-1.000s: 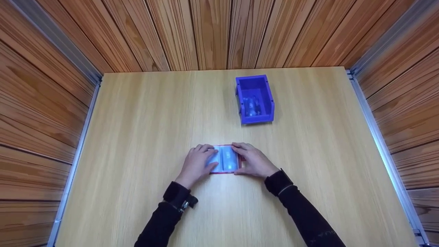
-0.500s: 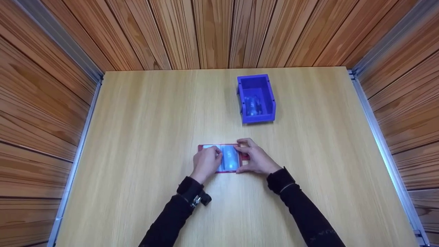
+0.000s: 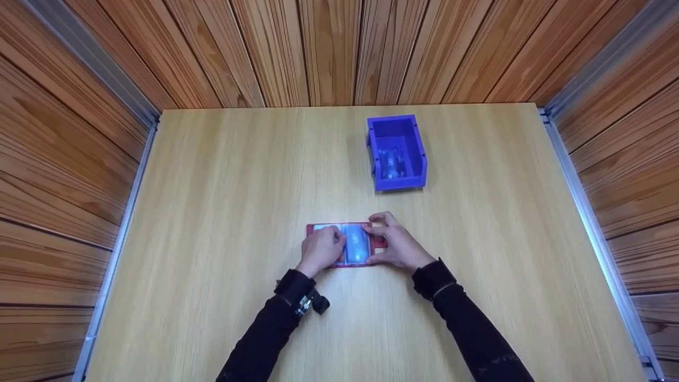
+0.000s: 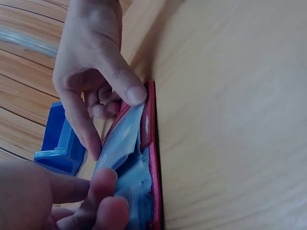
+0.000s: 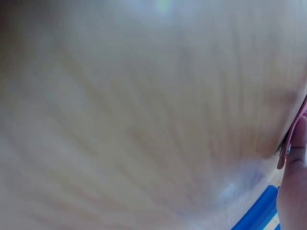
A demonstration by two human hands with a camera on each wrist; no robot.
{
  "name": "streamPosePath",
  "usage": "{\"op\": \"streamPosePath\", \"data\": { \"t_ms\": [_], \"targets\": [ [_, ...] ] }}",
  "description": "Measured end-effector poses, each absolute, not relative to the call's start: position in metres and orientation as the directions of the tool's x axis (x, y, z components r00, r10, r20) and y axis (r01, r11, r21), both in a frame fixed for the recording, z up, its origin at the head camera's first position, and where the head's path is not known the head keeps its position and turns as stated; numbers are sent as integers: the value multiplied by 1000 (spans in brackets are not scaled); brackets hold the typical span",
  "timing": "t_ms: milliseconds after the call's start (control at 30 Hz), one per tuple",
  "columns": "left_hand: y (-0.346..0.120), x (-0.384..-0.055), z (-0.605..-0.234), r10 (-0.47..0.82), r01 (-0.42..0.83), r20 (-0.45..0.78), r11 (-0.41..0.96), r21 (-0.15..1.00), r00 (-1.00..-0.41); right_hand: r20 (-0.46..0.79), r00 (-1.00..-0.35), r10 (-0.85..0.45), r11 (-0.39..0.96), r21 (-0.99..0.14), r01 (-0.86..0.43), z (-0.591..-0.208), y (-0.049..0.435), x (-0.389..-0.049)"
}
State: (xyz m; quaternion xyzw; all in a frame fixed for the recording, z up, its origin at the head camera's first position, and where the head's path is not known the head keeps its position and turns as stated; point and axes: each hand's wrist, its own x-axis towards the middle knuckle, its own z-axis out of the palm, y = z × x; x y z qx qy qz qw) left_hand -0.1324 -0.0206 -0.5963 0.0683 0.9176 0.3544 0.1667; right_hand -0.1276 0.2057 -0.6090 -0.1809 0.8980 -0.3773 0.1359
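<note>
A red card holder [image 3: 309, 229] lies opened flat on the table, its clear bluish plastic sleeves [image 3: 356, 245] facing up. Over its left half is my left hand [image 3: 321, 249], thumb and curled fingers pinching at the sleeves near the middle. In the left wrist view those fingertips [image 4: 108, 191] meet the sleeves' edge, where the layers stand slightly apart. My right hand [image 3: 399, 245] grips the holder's right side, thumb at the near edge and fingers at the far one. The right wrist view catches only a sliver of the holder [image 5: 284, 155] beside that hand.
Behind the hands, right of the middle, stands a blue-purple bin [image 3: 398, 183] with a clear, shiny plastic item [image 3: 391, 163] inside. Wood-panelled walls [image 3: 329, 53] with metal rails [image 3: 114, 254] border the wooden table [image 3: 212, 212] at the back and sides.
My left hand has moved right from the holder's left edge onto the sleeves, and its fingers have curled in. The right hand keeps its hold on the right side, barely shifted.
</note>
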Motion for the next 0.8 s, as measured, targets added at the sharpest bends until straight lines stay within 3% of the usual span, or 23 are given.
{"op": "streamPosePath", "data": {
  "t_ms": [267, 800],
  "targets": [
    [-28, -133, -602, 326, -69, -333, 615, 786, -885, -111, -897, -427, 653, -725, -221, -609, 205, -128],
    [-32, -132, -599, 251, -65, -294, 649, 758, -922, -143, -902, -406, 655, -734, -179, -610, 205, -128]
  ]
}}
